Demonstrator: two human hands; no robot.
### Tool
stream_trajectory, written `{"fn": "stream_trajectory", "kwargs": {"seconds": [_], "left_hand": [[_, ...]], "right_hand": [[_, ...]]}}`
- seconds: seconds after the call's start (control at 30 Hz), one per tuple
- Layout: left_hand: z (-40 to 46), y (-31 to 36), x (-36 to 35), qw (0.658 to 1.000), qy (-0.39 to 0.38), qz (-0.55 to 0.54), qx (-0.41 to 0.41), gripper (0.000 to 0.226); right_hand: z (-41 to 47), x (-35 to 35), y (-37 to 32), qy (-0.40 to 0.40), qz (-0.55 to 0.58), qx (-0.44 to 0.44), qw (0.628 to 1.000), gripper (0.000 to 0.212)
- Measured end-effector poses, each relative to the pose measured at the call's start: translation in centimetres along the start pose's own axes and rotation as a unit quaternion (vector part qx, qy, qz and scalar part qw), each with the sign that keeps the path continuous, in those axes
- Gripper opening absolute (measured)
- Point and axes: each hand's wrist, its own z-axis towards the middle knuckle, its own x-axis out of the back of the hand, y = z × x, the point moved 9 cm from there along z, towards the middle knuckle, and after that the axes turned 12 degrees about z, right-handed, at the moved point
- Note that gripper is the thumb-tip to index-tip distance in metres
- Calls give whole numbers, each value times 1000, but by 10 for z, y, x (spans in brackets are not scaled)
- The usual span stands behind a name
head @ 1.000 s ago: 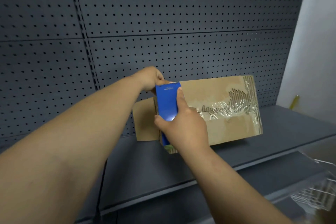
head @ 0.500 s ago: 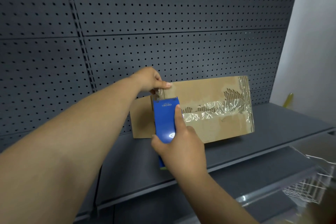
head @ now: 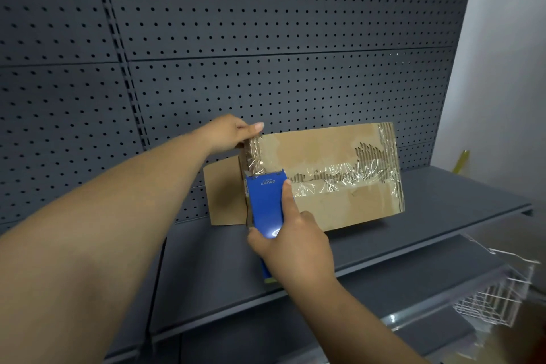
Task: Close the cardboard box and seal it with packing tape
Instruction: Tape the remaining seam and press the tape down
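Head view had the cardboard box [head: 339,195] standing on the dark shelf [head: 413,233], backed against the pegboard [head: 266,38], its taped face turned toward the wearer and one side flap [head: 221,195] sticking out at 9 o'clock. The left hand [head: 230,134] was up at the box's 11 o'clock corner, thumb and fingers pinched on the free end of the clear packing tape [head: 255,156] and pressing it onto the top edge. The right hand [head: 291,248] was wrapped around the blue tape dispenser [head: 266,201], index finger lying along its side, blade end pointing to 12 o'clock against the box face.

By my read, this was the sealing step, a fresh strip being laid down the left end, crossing the older crinkled tape [head: 339,177] that ran along the centre seam toward 3 o'clock. The next move would call for a steady pull of the dispenser toward 6 o'clock, under the bottom edge, with the left hand anchoring the top, then a tilt onto the blade to cut. The loose flap would still need folding in.

Against the frame a second earlier, the dispenser had dropped: then it covered the upper left corner, now it sat lower, and a stretch of tape showed between it and the left hand. The left thumb had shifted on top of the tape end, and the camera had swung a little, bringing a wire basket [head: 496,304] further into view at 4 o'clock.
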Motion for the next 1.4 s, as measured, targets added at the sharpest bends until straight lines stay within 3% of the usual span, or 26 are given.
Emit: {"fn": "stream_trajectory", "kwargs": {"seconds": [0.13, 0.2, 0.5, 0.73, 0.83, 0.97, 1.2, 1.4], "left_hand": [[-11, -9, -13, 995, -89, 15, -44, 45], [-12, -9, -16, 991, -122, -13, -55, 48], [-9, -7, -15, 992, -56, -90, -68, 40], [-17, -12, -34, 950, -151, -272, 9, 49], [-16, -8, -38, 935, -113, -330, 65, 48], [-18, 10, -44, 959, -35, -266, 92, 73], [-9, 6, -37, 986, 122, -106, 48, 53], [-5, 3, -38, 987, 141, -67, 39, 49]], "right_hand": [[0, 0, 2, -11, -6, -2, 1000, 88], [1, 0, 2, -15, -8, -3, 1000, 88], [2, -1, 0, -20, -10, 2, 1000, 88], [1, -1, -1, -17, -27, -1, 999, 87], [1, -1, -1, -16, -35, -1, 999, 88], [0, -2, -3, -13, -49, 4, 999, 89], [-2, -3, -2, -15, -52, 12, 998, 90], [-1, -5, 0, -18, -57, 15, 998, 91]]}}
